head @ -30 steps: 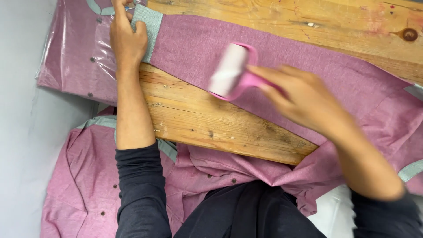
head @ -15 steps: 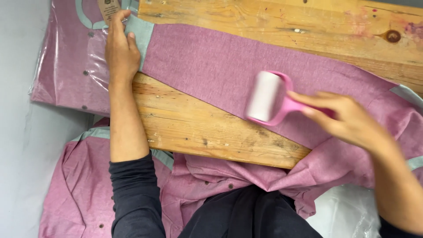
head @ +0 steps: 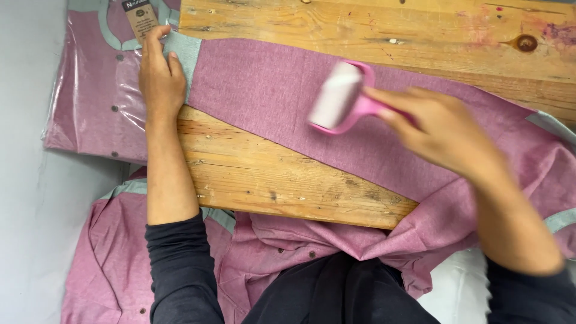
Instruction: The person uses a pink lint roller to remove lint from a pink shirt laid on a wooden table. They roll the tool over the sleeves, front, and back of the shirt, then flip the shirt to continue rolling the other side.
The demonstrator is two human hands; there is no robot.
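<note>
On the wooden board (head: 252, 174) the pink sleeve (head: 264, 96) lies flat; lint roller (head: 339, 96) has come back leftward to mid-sleeve since half a second ago, another pass underway. Right hand (head: 444, 129) fingers wrapped on its handle, blurred. Left hand (head: 161, 81) flat, fingers together, pinning the grey cuff (head: 183, 51). Shirt body bunched, cut off below.

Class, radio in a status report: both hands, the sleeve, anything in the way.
Left hand flat on the sleeve cuff. Right hand grips pink lint roller on sleeve. Nothing in the way.
</note>
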